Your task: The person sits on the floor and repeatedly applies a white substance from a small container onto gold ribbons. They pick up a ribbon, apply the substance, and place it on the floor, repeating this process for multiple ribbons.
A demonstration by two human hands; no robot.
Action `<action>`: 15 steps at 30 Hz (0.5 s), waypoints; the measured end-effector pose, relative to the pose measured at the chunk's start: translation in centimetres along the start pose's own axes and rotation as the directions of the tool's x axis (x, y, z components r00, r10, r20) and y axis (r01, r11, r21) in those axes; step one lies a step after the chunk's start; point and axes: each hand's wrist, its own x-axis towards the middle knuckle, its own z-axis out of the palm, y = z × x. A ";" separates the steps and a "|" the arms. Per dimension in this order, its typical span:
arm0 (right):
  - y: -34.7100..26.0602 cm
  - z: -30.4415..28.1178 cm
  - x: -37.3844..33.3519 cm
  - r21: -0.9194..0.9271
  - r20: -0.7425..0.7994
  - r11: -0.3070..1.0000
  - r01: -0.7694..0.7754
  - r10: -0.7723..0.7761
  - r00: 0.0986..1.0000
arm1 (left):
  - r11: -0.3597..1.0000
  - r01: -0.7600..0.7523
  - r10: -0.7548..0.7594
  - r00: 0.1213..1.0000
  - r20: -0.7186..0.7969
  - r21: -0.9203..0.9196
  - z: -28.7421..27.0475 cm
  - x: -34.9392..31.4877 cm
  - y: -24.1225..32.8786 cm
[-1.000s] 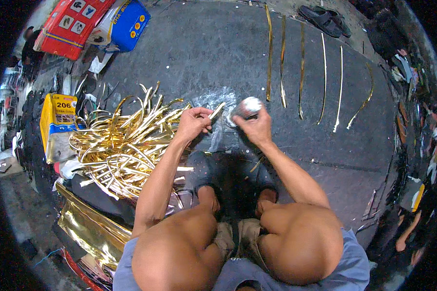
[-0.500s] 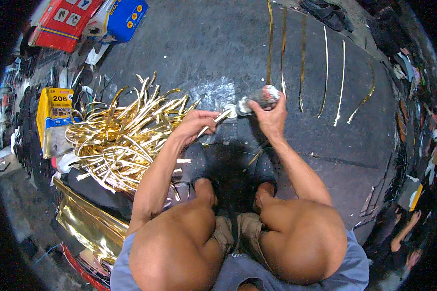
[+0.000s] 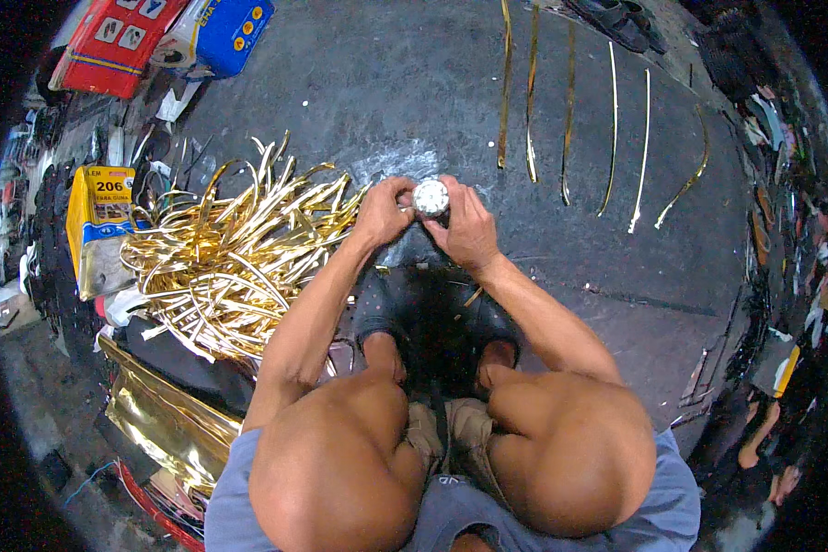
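Observation:
My right hand (image 3: 465,228) is wrapped around a small bottle-like cylinder (image 3: 431,198), whose round, white-smeared end faces up. Close against its left side is my left hand (image 3: 384,213), fingers bent and pressed together. Whatever lies between those fingers is hidden. Under both hands the dark floor mat carries a whitish smeared patch (image 3: 405,161). A big tangled heap of shiny gold strips (image 3: 239,248) lies to the left of my left hand.
Several gold strips (image 3: 612,129) lie spaced apart on the dark mat (image 3: 368,83) at the far right. A yellow-and-blue can (image 3: 103,230) stands left of the heap. Red (image 3: 120,46) and blue (image 3: 235,37) containers are far left. A gold sheet (image 3: 170,414) lies near left; sandals (image 3: 621,23) are far right.
My right hand has moved left with the cylinder and turned its white end up. My left hand has come up beside it, and the strip it held no longer shows.

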 end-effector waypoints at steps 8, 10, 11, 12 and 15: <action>0.6 0.1 -0.7 0.271 0.080 0.938 -0.217 0.202 0.976 | 0.937 -0.275 0.246 0.958 -0.151 -0.217 -0.4 -2.7 2.8; 3.1 0.9 -1.2 0.283 0.112 0.866 -0.413 0.398 0.911 | 0.936 -0.278 0.257 0.959 -0.122 -0.214 -0.3 -2.2 2.8; 4.1 1.5 -1.1 0.290 0.101 0.816 -0.499 0.493 0.864 | 0.936 -0.279 0.262 0.959 -0.106 -0.213 -0.2 -2.2 2.8; 6.2 2.4 -0.7 0.316 0.214 0.706 -0.634 0.598 0.773 | 0.926 -0.289 0.269 0.957 -0.112 -0.242 0.0 -1.9 3.3; 9.6 4.6 0.3 0.424 0.364 0.526 -0.737 0.646 0.671 | 0.923 -0.322 0.303 0.945 -0.120 -0.212 0.1 -1.3 3.7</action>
